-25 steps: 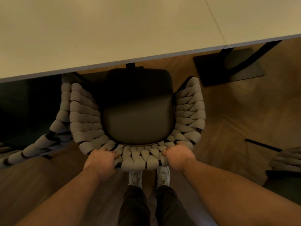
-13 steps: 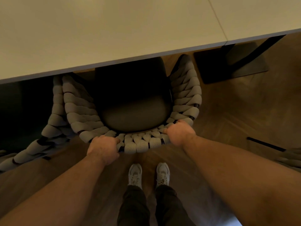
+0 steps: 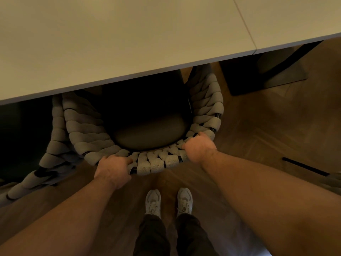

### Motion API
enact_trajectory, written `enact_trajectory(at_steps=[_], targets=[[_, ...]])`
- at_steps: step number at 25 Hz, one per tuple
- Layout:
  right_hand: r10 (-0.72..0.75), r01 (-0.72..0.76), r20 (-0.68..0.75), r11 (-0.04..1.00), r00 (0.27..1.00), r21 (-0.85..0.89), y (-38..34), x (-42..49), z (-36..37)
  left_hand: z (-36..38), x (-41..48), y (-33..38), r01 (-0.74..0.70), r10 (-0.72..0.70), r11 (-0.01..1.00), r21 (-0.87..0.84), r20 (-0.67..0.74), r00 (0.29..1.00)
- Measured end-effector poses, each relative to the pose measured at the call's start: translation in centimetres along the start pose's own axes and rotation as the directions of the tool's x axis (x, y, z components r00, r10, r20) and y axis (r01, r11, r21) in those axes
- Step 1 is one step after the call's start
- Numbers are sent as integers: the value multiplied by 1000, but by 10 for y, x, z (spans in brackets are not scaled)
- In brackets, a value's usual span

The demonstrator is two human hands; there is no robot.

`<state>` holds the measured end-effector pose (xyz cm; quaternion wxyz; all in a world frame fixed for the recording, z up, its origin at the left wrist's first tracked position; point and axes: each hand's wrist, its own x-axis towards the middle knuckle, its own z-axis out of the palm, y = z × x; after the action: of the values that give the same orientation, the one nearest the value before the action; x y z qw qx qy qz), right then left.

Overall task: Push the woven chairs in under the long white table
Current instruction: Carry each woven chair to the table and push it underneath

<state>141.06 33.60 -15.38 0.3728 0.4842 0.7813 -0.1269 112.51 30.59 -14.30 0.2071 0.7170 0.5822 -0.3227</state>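
The woven chair (image 3: 147,164) is seen from above, standing on the wooden floor (image 3: 258,137) at the near long edge of the white tabletop (image 3: 129,43); its front part is hidden beneath that edge, while the curved back rim and the rear of the dark seat cushion (image 3: 147,135) are left showing on the near side. The rim is gripped by both hands; the left hand (image 3: 113,169) is closed over the left part of the back rim, its fingers curled over the thick grey weave; the right hand (image 3: 198,148) is closed over the right part of the rim, where the back turns into the arm, knuckles uppermost. Both forearms are stretched out towards the chair.

A second woven chair (image 3: 53,157) is seen just beside the first, on its left, its weave partly in shadow under the same tabletop edge; whether the two touch cannot be told. A seam (image 3: 245,24) is seen running across the tabletop towards its right end; below it a dark table base (image 3: 267,76) is set on the floor, to the right of the chair. Pale shoes (image 3: 153,200) and dark trousers (image 3: 153,235) are seen at the bottom, near the chair's back and apart from it.
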Motion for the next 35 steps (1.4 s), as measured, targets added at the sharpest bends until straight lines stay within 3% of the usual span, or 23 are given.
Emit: enact_trajectory(at_steps=[7, 12, 17, 21, 28, 35], targets=[[14, -11, -44, 998, 999, 68, -4, -20, 2, -6, -11, -3, 32, -21, 990, -138, 78, 997], [77, -30, -134, 946, 988, 323, -9, -50, 9, -17, -31, 0, 17, -3, 965, -262, 54, 999], [184, -114, -54, 783, 981, 612, -16, -105, 2, -38, -49, 9, -83, 86, 979, -186, 9, 996], [320, -238, 17, 665, 947, 708, -21, -159, 19, -61, -63, 27, -202, 198, 972, -118, -48, 979], [588, -459, 186, 358, 788, 813, -29, -262, 89, -93, -86, 95, -370, 375, 927, 60, -144, 916], [705, -542, 370, 24, 605, 840, -37, -361, 175, -118, -95, 193, -529, 542, 822, 212, -1, 841]])
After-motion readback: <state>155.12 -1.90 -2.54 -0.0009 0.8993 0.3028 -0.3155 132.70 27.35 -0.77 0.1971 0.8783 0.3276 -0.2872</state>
